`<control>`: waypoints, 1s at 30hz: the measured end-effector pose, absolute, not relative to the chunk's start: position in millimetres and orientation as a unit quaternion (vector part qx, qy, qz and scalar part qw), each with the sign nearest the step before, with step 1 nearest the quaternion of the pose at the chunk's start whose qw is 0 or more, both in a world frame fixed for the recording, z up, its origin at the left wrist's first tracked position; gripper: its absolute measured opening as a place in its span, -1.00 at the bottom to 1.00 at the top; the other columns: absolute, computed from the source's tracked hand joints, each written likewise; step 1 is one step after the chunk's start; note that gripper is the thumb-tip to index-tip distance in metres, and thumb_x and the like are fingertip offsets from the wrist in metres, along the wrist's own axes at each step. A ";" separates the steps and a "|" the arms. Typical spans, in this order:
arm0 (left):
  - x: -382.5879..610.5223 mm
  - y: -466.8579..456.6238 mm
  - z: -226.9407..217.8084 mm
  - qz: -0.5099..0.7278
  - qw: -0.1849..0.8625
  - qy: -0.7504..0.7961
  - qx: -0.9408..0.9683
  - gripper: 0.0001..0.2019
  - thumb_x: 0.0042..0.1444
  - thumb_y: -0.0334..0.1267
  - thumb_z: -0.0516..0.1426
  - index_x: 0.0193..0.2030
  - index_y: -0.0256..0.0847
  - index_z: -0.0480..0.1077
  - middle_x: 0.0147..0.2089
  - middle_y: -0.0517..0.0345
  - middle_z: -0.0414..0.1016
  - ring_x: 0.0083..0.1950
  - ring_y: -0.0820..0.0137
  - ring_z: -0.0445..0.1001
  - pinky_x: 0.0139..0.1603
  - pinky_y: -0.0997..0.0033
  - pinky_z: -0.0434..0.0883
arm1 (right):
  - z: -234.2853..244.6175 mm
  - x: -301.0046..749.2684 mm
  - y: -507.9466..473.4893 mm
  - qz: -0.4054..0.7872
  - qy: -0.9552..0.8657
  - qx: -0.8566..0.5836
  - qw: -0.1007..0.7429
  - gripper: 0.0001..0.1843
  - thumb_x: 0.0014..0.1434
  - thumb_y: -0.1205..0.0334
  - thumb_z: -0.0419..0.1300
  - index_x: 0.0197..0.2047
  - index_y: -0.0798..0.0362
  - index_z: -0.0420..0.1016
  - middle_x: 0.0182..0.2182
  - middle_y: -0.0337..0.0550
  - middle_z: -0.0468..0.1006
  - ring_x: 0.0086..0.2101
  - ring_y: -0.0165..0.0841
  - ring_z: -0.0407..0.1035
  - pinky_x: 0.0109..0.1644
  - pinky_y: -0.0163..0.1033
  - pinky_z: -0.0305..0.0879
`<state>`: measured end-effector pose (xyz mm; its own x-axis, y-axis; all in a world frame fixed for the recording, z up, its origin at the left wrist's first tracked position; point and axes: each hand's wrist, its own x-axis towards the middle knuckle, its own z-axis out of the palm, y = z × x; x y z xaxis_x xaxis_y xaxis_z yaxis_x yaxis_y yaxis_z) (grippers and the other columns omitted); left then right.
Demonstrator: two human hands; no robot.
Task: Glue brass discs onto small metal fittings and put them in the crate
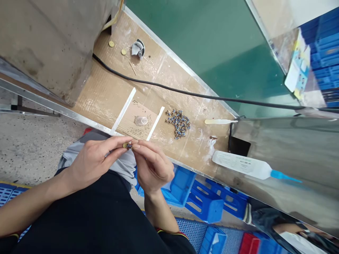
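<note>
Above the table's near edge my two hands meet at the fingertips. My left hand (95, 157) pinches a small metal fitting (129, 145) with a yellow round piece at one end and a dark bluish body. My right hand (153, 164) is closed in a pinch against the fitting's other end; what lies between its fingertips is hidden. Just beyond the hands, a small clear cup (141, 121) stands on a cardboard piece (127, 123) among scattered tiny dark bits. To its right lies a pile of small blue-and-brass fittings (178, 123).
A black cable (164, 86) crosses the table. White tape strips (156, 121) flank the cardboard. On the right lie a white bottle with blue nozzle (242, 164) and a pale flat stick (219, 121). Yellow discs (123, 52) sit at the back. Blue crates (180, 185) stand below; a person's arm (288, 227) shows lower right.
</note>
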<state>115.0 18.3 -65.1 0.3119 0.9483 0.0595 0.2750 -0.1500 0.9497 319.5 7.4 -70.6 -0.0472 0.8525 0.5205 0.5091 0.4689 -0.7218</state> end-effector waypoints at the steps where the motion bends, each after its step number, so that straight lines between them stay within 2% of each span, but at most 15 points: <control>1: 115.3 17.3 -64.9 0.370 0.436 0.455 0.682 -0.68 0.63 -0.31 0.24 0.43 -0.09 0.56 0.24 0.21 0.81 0.16 0.41 0.83 0.29 0.54 0.69 | -70.7 319.5 7.1 0.166 -0.706 -0.481 0.493 -0.51 0.41 0.54 0.45 0.24 -0.19 0.76 -0.01 -0.19 0.85 -0.09 -0.25 0.80 0.00 -0.13 0.84; 5: 118.2 14.6 -59.6 0.379 0.342 0.448 0.734 -0.69 0.62 -0.38 0.23 0.41 -0.20 0.52 0.22 0.12 0.82 0.10 0.38 0.85 0.25 0.51 0.70 | -71.1 318.6 5.4 0.138 -0.721 -0.464 0.495 -0.47 0.40 0.57 0.43 0.29 -0.16 0.74 0.00 -0.16 0.85 -0.10 -0.23 0.80 -0.04 -0.11 0.85; 12: 123.8 11.8 -53.2 0.365 0.248 0.461 0.770 -0.75 0.66 -0.37 0.17 0.36 -0.28 0.50 0.13 0.03 0.84 -0.03 0.31 0.87 0.08 0.42 0.73 | -74.2 320.2 2.6 0.110 -0.748 -0.437 0.487 -0.37 0.35 0.63 0.44 0.38 -0.07 0.71 0.07 -0.09 0.84 -0.04 -0.18 0.80 0.02 -0.11 0.86; 18: 124.5 7.5 -52.4 0.369 0.343 0.471 0.724 -0.72 0.61 -0.44 0.21 0.37 -0.21 0.48 0.13 0.11 0.84 0.01 0.35 0.86 0.09 0.48 0.71 | -82.5 328.7 -1.1 0.102 -0.757 -0.431 0.481 -0.31 0.38 0.50 0.48 0.45 -0.24 0.65 0.10 -0.16 0.85 -0.11 -0.13 0.81 -0.10 -0.04 0.88; 25: 128.7 6.9 -49.9 0.402 0.382 0.480 0.680 -0.73 0.52 -0.50 0.24 0.24 -0.15 0.55 0.01 0.23 0.84 -0.06 0.45 0.84 0.07 0.57 0.70 | -86.8 329.7 -6.1 0.063 -0.761 -0.408 0.501 -0.43 0.35 0.49 0.48 0.33 -0.20 0.73 0.07 -0.15 0.86 -0.10 -0.09 0.82 -0.15 0.00 0.89; 27: 129.4 6.8 -49.8 0.408 0.384 0.485 0.671 -0.74 0.49 -0.50 0.25 0.19 -0.14 0.58 -0.02 0.26 0.84 -0.13 0.47 0.83 -0.04 0.59 0.69 | -82.9 328.8 -5.3 0.079 -0.762 -0.393 0.509 -0.52 0.41 0.40 0.47 0.31 -0.17 0.72 0.04 -0.12 0.86 -0.12 -0.10 0.81 -0.16 0.01 0.88; 30: 129.5 6.9 -49.7 0.410 0.388 0.496 0.660 -0.75 0.46 -0.50 0.25 0.15 -0.13 0.60 -0.04 0.27 0.85 -0.21 0.49 0.81 -0.31 0.62 0.60 | -74.9 324.9 -5.2 0.174 -0.712 -0.430 0.527 -0.69 0.52 0.26 0.39 0.27 -0.14 0.72 -0.05 -0.10 0.85 -0.13 -0.13 0.79 -0.13 0.03 0.85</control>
